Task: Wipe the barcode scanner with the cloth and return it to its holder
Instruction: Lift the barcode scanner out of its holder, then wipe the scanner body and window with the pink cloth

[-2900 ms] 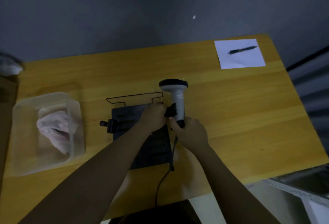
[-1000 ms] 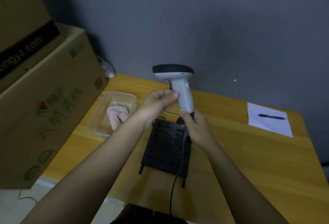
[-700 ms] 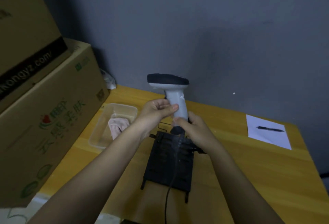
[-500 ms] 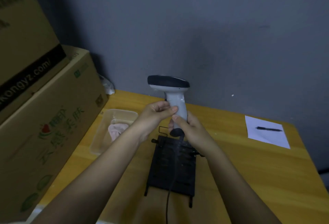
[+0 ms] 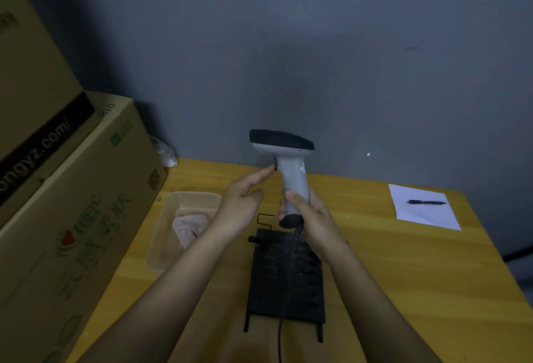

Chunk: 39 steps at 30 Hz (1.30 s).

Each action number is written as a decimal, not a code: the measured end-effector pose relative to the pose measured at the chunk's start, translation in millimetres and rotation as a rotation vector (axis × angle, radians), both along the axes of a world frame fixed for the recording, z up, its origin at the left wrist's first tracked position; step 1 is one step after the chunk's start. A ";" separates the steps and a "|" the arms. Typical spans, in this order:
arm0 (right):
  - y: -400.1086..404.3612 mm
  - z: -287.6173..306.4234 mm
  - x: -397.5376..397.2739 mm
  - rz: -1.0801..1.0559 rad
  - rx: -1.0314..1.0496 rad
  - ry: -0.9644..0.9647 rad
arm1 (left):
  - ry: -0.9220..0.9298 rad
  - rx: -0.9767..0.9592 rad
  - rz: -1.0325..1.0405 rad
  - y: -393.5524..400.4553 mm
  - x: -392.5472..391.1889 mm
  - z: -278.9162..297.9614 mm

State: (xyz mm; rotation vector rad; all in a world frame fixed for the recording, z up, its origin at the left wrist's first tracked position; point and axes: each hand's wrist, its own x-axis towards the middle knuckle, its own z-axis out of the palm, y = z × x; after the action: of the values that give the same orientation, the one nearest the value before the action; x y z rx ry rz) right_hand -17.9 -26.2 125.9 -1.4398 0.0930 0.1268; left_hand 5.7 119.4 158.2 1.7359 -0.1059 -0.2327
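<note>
My right hand grips the handle of the grey barcode scanner, holding it upright above the black holder on the wooden table. The scanner's dark head points left and its cable hangs down over the holder. My left hand is open just left of the handle, with a fingertip close to the scanner's neck. The pink cloth lies crumpled in a clear plastic tub to the left of the holder.
Large cardboard boxes stand stacked along the table's left side. A white sheet of paper with a black pen lies at the far right. The grey wall runs behind the table.
My left hand has let go of the scanner's handle and opened beside it. My right hand still holds the scanner upright above the holder.
</note>
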 end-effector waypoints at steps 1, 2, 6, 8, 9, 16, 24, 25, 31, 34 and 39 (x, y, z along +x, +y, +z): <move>1.1 0.4 0.4 -0.002 0.024 0.005 | 0.023 -0.021 -0.001 -0.3 -1.2 -0.1; 1.8 0.0 0.8 -0.001 0.050 0.012 | 0.051 -0.052 0.005 -1.0 -2.7 -0.7; 2.7 -1.4 1.2 0.010 0.095 0.034 | 0.139 -0.117 0.033 -1.6 -7.9 -3.2; 2.7 -2.7 0.1 0.023 0.093 0.034 | 0.162 -0.122 0.032 -0.8 -9.9 -4.8; 2.8 -3.6 -0.8 0.026 0.104 0.037 | 0.170 -0.129 0.028 -0.6 -10.7 -5.1; 4.4 -8.3 -2.2 -0.017 0.156 0.064 | 0.160 -0.144 -0.007 9.6 -4.8 -6.4; 14.6 -10.5 1.2 0.003 0.047 0.083 | 0.056 0.025 0.163 53.6 12.0 -43.3; 17.4 -12.0 3.0 0.007 0.018 0.092 | 0.067 0.097 0.201 65.8 16.1 -55.3; 49.2 -35.2 22.1 0.033 -0.285 0.154 | 0.179 0.492 0.146 140.2 43.4 -130.8; 68.4 -57.1 30.8 0.030 -0.381 0.176 | 0.293 0.706 0.025 161.5 52.0 -169.4; 88.3 -87.1 45.8 0.002 -0.492 0.169 | 0.215 0.960 -0.148 164.4 68.5 -207.7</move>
State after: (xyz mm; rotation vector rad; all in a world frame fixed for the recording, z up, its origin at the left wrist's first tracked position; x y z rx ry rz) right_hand 27.9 62.0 38.8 -1.9178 0.2764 0.2391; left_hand 74.2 283.8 -49.5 2.6402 0.0505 -0.6530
